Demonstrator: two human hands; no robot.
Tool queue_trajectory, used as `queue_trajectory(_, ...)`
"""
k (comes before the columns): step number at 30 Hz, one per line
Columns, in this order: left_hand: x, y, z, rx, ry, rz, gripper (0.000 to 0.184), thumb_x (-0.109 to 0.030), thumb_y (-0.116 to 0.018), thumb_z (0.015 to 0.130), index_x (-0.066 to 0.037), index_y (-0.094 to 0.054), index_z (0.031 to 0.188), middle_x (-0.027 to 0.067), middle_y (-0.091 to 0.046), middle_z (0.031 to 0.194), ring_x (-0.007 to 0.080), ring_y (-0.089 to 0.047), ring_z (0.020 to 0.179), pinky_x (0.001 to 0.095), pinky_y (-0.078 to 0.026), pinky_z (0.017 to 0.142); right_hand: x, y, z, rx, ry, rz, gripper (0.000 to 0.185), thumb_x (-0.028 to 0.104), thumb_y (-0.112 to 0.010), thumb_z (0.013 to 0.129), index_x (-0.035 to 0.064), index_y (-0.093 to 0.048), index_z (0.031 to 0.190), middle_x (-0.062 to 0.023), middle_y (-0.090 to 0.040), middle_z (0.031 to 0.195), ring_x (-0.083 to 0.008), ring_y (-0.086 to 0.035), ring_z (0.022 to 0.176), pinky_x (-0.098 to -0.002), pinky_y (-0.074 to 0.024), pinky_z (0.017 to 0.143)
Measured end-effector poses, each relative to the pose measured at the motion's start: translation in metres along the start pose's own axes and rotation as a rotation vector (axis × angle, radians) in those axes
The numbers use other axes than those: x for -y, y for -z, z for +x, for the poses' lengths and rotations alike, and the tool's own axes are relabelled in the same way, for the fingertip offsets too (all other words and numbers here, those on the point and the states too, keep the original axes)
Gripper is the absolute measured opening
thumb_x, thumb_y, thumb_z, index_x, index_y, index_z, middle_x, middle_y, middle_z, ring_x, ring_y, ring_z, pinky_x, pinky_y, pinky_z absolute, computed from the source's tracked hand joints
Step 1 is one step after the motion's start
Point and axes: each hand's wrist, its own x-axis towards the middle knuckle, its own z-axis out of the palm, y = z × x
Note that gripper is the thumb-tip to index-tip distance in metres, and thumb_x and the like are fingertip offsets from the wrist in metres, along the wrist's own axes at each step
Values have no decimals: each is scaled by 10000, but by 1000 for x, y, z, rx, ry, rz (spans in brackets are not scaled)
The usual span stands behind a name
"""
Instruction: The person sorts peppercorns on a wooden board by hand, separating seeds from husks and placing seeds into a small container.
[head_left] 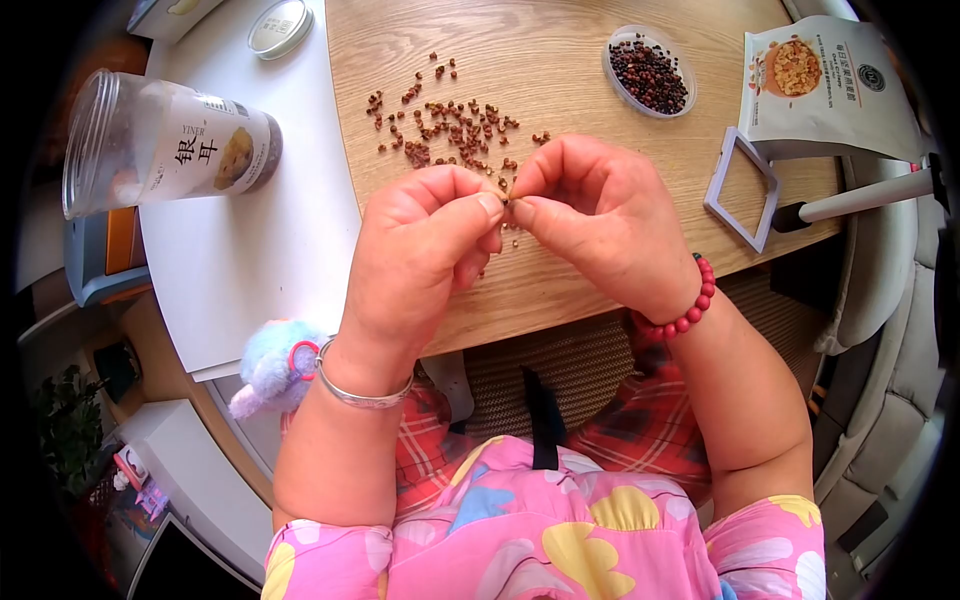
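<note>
Both hands meet over the wooden table, fingertips almost touching. My left hand point(425, 235), with a silver bangle at the wrist, pinches a tiny dark peppercorn point(505, 202) between thumb and forefinger. My right hand point(605, 215), with a red bead bracelet, is closed at the same spot; whatever its fingertips grip is too small to make out. Loose reddish-brown peppercorns point(465, 130) lie scattered just beyond the hands, and a few sit beneath them. A round clear tub point(606, 62) of dark and reddish peppercorns stands beyond my right hand.
A large clear jar point(165, 145) stands on the white surface point(255, 240) at the left, with a round lid point(280, 28) behind it. At the right are a packaged food bag point(830, 90), a grey frame point(742, 190) and a white rod point(865, 197). A fluffy toy point(275, 365) hangs near my left forearm.
</note>
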Motion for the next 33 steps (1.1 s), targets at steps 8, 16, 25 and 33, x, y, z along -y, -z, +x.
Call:
queue_trajectory(8,2,-5,0,-107,-120,214,87,-104,-579,859,-19,-598,859,-14,-551,667,14,-399,507,151,-290,444,-2,0,0,-29,49,-19,109,81,-637,775,-12,-631,832,-40,-619,681,-62,-543,600,-215,-448,543)
queue_trajectory(16,6,-4,0,-65,-216,276,99,-91,-579,864,-2,-605,830,-29,-553,687,17,-443,593,170,-344,515,1,1,0,-41,159,-152,55,27,-636,770,-3,-639,817,-86,-636,693,-130,-595,619,-251,-472,571)
queue_trajectory(25,9,-5,1,-101,-273,343,81,-74,-582,854,-2,-602,822,-38,-544,679,16,-446,598,172,-358,525,5,3,-1,-64,312,-487,80,34,-659,758,-1,-647,830,-34,-621,707,-82,-558,651,-218,-447,592)
queue_trajectory(33,11,-7,0,-90,-298,397,40,-35,-590,851,-2,-608,865,-39,-568,752,25,-476,683,178,-394,607,5,2,-1,-74,56,-180,86,76,-618,746,0,-636,781,-81,-617,651,-122,-572,573,-252,-456,533)
